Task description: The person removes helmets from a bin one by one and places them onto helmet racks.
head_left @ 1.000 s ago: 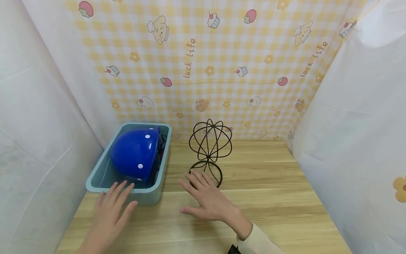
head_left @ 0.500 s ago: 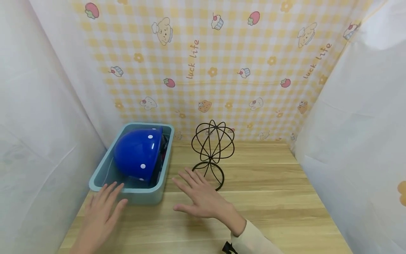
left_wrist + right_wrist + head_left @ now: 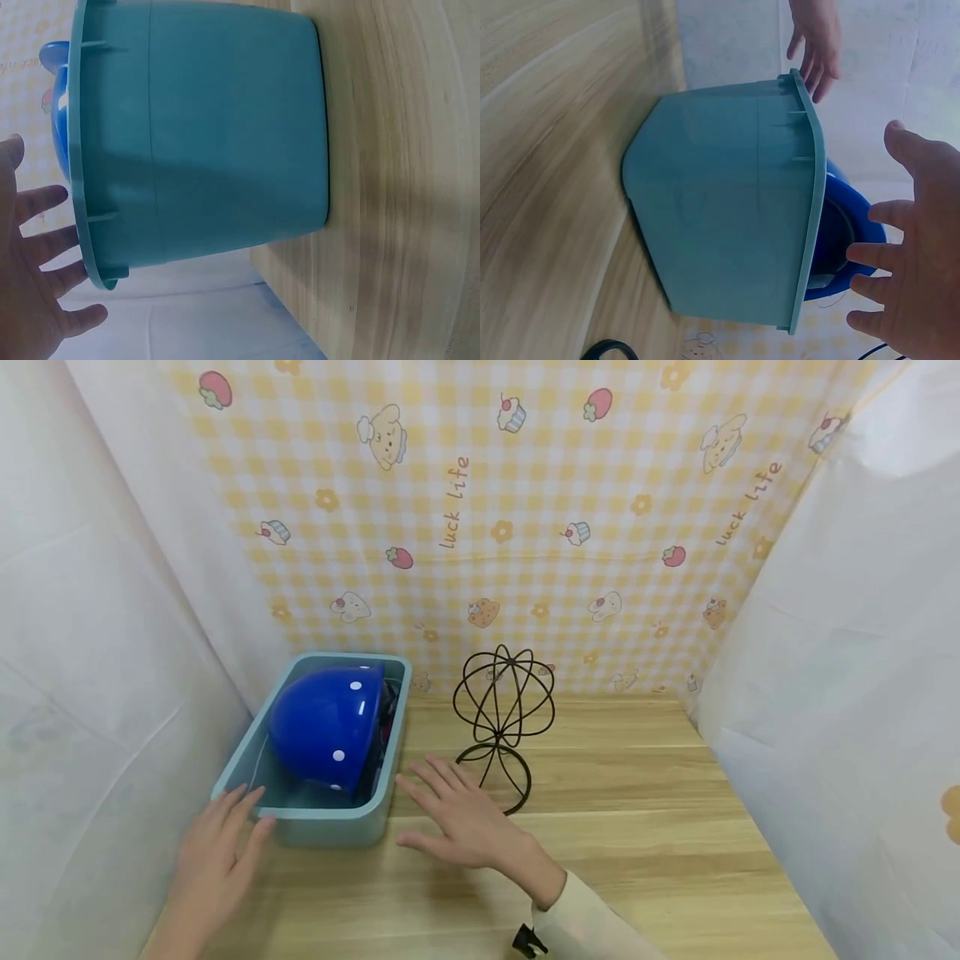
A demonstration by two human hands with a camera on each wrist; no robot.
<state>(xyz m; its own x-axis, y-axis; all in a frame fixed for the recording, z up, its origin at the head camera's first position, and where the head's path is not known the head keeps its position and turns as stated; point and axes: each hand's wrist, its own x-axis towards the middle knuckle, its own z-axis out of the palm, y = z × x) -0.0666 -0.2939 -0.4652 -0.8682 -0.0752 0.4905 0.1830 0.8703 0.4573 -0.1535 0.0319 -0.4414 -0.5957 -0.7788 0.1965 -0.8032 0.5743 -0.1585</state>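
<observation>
A blue helmet (image 3: pixel 326 722) with white dots lies on its side in a light blue-green plastic bin (image 3: pixel 322 831), its opening turned to the right. My left hand (image 3: pixel 212 860) is at the bin's front left corner, fingers spread; in the left wrist view its fingertips (image 3: pixel 64 240) overlap the rim, and contact is unclear. To the right of the bin hovers my right hand (image 3: pixel 465 818), fingers spread and holding nothing. Part of the helmet's dark inside (image 3: pixel 832 232) shows in the right wrist view. Behind the right hand stands a black wire stand (image 3: pixel 504 697) with a round cage top.
The wooden tabletop (image 3: pixel 637 827) extends to the right of the stand. White cloth hangs on the left (image 3: pixel 90 652) and right (image 3: pixel 840 677). A yellow checked curtain (image 3: pixel 562 485) with cartoon prints covers the back.
Both hands have shifted left, the left one to the bin's front left corner and the right one closer to the bin's right side. The helmet, bin and stand stay put.
</observation>
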